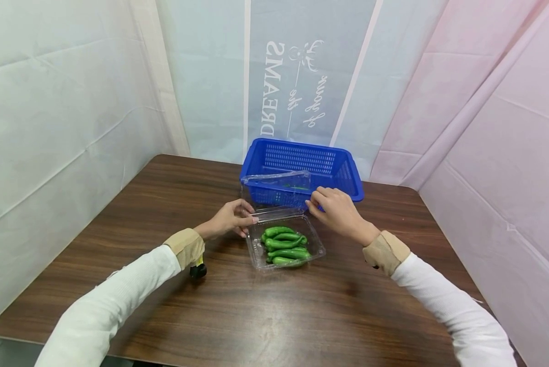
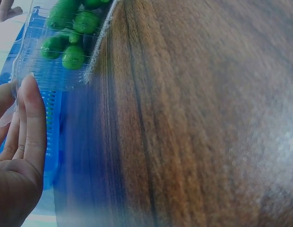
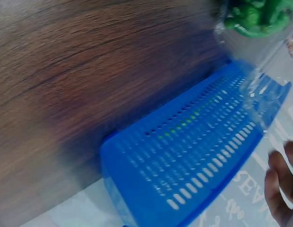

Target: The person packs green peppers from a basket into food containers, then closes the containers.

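Note:
A clear plastic clamshell container (image 1: 318, 239) stands on the table with its hinged lid (image 1: 276, 178) raised towards the back. Several green chili peppers (image 1: 285, 243) lie in its base. At the left hinge corner my left hand (image 1: 230, 218) pinches the container's edge between thumb and fingers; the left wrist view shows those fingers (image 2: 34, 120) at the plastic. My right hand (image 1: 340, 211) is by the basket's front rim, right of the lid. Its fingers (image 3: 279, 182) are loosely bent, and the right wrist view shows them apart from the plastic.
Directly behind the container is a blue perforated basket (image 1: 348, 176), with some green showing inside through the lid. The brown wooden table (image 1: 187, 326) reaches to fabric walls (image 1: 210, 76) on three sides. A small black and yellow object (image 1: 198, 270) shows below the left wristband.

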Motion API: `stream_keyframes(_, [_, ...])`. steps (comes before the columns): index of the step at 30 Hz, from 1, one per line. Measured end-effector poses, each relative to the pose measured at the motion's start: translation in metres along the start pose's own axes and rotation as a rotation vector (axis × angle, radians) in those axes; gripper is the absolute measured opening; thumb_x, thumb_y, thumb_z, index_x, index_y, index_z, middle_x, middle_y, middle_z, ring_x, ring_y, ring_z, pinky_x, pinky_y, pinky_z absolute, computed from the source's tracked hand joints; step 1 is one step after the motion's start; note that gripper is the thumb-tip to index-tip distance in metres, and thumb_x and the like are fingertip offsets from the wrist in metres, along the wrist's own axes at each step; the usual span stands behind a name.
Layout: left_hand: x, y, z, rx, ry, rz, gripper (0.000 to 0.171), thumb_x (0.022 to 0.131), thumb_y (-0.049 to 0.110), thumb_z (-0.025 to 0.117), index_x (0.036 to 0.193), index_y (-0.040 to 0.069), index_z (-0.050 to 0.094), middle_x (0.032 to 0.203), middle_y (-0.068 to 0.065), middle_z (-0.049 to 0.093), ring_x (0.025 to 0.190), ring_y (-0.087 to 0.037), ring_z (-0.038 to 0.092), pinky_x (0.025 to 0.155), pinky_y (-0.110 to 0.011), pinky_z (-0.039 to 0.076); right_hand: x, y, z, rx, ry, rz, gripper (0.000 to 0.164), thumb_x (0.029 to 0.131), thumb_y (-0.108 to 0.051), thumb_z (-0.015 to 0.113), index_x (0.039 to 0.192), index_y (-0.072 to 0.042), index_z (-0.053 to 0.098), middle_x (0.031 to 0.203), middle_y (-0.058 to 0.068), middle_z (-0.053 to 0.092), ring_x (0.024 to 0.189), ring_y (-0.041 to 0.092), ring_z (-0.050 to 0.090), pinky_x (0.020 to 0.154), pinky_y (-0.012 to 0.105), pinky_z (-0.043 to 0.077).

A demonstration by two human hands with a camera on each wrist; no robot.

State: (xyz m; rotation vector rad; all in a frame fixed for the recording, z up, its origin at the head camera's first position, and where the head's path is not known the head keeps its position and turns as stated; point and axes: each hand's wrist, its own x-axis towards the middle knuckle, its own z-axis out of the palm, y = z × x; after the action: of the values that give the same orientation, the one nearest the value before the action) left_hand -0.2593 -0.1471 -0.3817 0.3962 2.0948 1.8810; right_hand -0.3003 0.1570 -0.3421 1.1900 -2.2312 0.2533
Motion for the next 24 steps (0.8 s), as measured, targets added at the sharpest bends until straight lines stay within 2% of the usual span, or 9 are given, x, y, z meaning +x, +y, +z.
stream_keyframes(6, [0.000,0.001,0.000,0.003,-0.003,-0.007,0.044,0.080,0.005,0.065,0.112,-0.013,0.041,0.092,-0.024,0.055,0.059,-0.028,0.058,0.063,-0.056,0.048,0.001,0.016,0.005,-0.065,0.127,0.080,0.014,0.085,-0.019,0.056,0.073,-0.012,0.053,0.068,-0.001,0.047,0.055,0.014,0.040,0.050,0.028,0.034])
stream_keyframes(11, [-0.001,0.002,0.000,0.002,0.000,-0.015,0.045,0.080,0.005,0.065,0.113,-0.013,0.040,0.093,-0.024,0.055,0.059,-0.028,0.058,0.063,-0.057,0.048,0.008,0.028,0.010,-0.095,0.190,0.140,0.014,0.086,-0.019,0.055,0.078,-0.008,0.059,0.070,0.002,0.051,0.057,0.017,0.042,0.050,0.030,0.037])
stream_keyframes(16, [-0.001,0.002,0.000,0.001,0.004,-0.016,0.045,0.080,0.005,0.065,0.113,-0.013,0.040,0.093,-0.025,0.055,0.059,-0.029,0.058,0.064,-0.059,0.046,0.015,0.037,0.020,-0.081,0.170,0.251,0.018,0.088,-0.023,0.053,0.083,-0.009,0.063,0.075,0.002,0.053,0.061,0.018,0.043,0.051,0.031,0.038])
stream_keyframes(24, [-0.001,0.002,0.000,0.002,-0.003,-0.010,0.041,0.080,0.005,0.065,0.111,-0.011,0.042,0.094,-0.026,0.054,0.060,-0.029,0.057,0.063,-0.057,0.048,0.026,0.047,0.038,0.080,0.107,0.524,0.020,0.089,-0.027,0.052,0.090,-0.012,0.065,0.082,0.001,0.057,0.067,0.016,0.049,0.055,0.033,0.043])
